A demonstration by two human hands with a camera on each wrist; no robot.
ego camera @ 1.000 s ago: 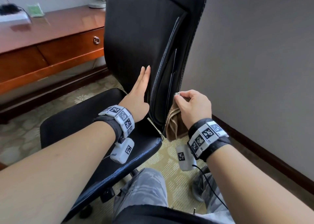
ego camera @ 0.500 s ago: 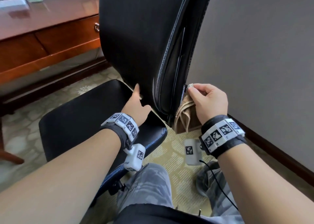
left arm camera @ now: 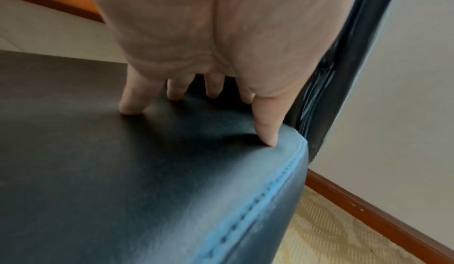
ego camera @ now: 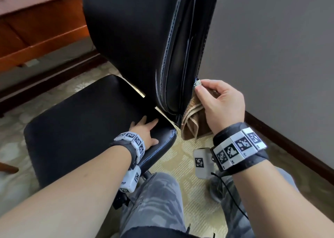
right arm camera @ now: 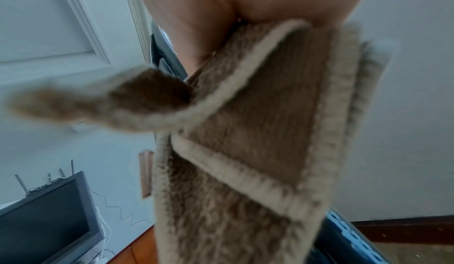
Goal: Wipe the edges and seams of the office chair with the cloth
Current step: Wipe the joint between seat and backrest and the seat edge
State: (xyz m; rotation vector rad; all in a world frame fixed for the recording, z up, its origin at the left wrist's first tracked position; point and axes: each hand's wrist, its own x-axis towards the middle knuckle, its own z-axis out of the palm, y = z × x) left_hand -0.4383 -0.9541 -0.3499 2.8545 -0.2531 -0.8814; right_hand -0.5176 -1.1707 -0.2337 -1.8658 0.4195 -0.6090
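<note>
Room: we see a plain grey wall [ego camera: 271, 39] with a dark wooden baseboard [ego camera: 292, 143] along a patterned beige carpet [ego camera: 189, 158].
Cloth: our folded brown terry cloth with pale stitched edges [ego camera: 191, 118] hangs beside the lower rear edge of the black leather office chair [ego camera: 126, 39], its top pressed to the backrest's side seam.
Right hand: our right hand [ego camera: 222, 104] grips the cloth, fingers curled and the thumb and forefinger pinching its top against the chair's edge.
Left hand: our left hand [ego camera: 146, 131] lies spread and nearly flat on the seat's rear corner, holding nothing; in the left wrist view the fingertips [left arm camera: 266, 134] touch the leather just inside the blue stitched seam [left arm camera: 260, 200].
Farther out: a reddish-brown wooden desk [ego camera: 45, 30] stands well apart beyond the chair, and the right wrist view shows a dark flat screen [right arm camera: 46, 215].
Containers: we can make out none.
</note>
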